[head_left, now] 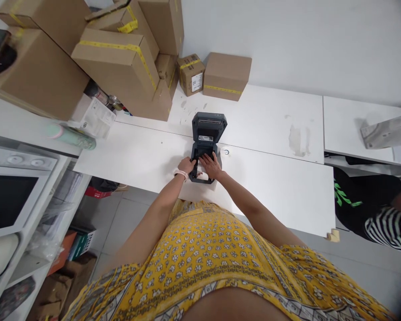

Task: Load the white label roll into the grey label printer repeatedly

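A dark grey label printer (209, 127) stands on the white table in front of me, its hinged lid tipped back. My left hand (186, 165), with a pink band at the wrist, is closed on the printer's left edge. My right hand (211, 166) reaches into the open body from the right, fingers stretched out and apart, thumb by the right wall. Below those fingers, white label paper (202, 174) shows in the front of the printer; the rest is hidden. Close by on the right, a small white roll (226, 152) with a dark core lies on the table.
Cardboard boxes (113, 58) with yellow tape are stacked at the back left, and two smaller cartons (225, 76) stand against the wall. A green bottle (71, 136) lies at left above a microwave (9, 196). Another person (364, 200) is at the right, past the table's end.
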The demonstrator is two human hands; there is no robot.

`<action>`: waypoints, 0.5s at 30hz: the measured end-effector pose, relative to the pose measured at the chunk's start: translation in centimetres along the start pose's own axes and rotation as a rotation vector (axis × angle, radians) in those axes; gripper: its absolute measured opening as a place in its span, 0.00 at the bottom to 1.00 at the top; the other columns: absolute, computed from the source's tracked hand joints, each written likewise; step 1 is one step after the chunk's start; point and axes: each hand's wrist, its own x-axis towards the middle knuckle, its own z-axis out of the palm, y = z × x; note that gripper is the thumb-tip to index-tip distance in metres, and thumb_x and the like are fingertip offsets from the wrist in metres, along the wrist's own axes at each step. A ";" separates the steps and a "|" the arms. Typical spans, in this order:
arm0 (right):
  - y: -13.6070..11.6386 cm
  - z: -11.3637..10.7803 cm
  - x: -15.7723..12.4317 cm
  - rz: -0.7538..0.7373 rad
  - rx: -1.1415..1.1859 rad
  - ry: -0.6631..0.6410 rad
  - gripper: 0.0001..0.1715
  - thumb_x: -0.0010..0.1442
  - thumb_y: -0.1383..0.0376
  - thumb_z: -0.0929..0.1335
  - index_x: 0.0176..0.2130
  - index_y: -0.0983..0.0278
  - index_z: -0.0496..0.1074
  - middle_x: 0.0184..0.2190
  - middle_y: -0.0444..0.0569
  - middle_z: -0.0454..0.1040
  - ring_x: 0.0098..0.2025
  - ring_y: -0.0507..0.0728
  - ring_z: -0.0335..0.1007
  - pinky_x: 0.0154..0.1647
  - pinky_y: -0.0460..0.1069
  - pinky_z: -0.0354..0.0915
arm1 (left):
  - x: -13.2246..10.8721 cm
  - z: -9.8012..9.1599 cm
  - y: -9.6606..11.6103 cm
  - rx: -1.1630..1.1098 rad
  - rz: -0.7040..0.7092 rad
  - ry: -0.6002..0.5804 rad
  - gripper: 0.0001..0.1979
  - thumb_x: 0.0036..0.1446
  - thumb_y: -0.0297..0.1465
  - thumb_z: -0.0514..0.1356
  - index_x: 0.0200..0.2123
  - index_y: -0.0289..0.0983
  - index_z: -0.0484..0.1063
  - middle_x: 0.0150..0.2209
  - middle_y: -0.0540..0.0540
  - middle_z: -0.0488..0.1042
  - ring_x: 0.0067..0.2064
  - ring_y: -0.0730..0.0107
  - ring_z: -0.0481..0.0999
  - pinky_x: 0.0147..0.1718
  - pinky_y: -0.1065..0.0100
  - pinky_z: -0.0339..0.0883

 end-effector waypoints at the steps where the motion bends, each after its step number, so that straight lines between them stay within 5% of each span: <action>1: 0.0 0.0 0.0 -0.005 -0.003 -0.001 0.45 0.65 0.52 0.65 0.71 0.75 0.55 0.69 0.70 0.61 0.74 0.72 0.47 0.73 0.74 0.29 | 0.0 0.1 0.0 -0.005 -0.002 0.004 0.21 0.67 0.47 0.53 0.48 0.39 0.75 0.51 0.37 0.80 0.55 0.52 0.79 0.45 0.63 0.70; 15: 0.1 0.4 0.1 -0.012 0.022 0.003 0.53 0.62 0.43 0.66 0.71 0.75 0.54 0.68 0.69 0.63 0.75 0.73 0.46 0.74 0.74 0.28 | -0.1 1.1 -0.1 -0.067 -0.009 0.052 0.20 0.66 0.48 0.54 0.48 0.39 0.73 0.50 0.34 0.80 0.55 0.49 0.79 0.45 0.60 0.69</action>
